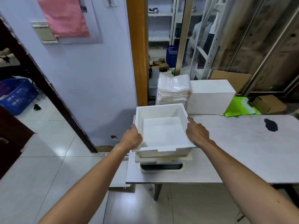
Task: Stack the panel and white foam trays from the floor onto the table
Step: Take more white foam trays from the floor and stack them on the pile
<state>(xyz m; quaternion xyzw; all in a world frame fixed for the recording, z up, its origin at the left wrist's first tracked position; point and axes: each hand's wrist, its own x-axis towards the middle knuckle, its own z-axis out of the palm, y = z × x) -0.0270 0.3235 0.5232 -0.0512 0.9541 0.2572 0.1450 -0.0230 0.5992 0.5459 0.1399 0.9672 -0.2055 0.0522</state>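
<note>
A white foam tray [156, 111] sits tilted on top of a stack at the left end of the table [234, 151]. My left hand [131, 139] grips its left rim and my right hand [196, 132] grips its right rim. A flat white panel [163, 131] lies inside the tray. Under it are a second white foam tray [163, 159] and a cream tray with a dark inside [161, 168].
Behind the stack stand a pile of wrapped white sheets [174, 89] and a white foam block [210, 96]. A green bag [241, 107] and cardboard boxes [268, 104] lie at the back right. A dark patch [271, 124] marks the tabletop. A blue basket [16, 96] sits on the floor at left.
</note>
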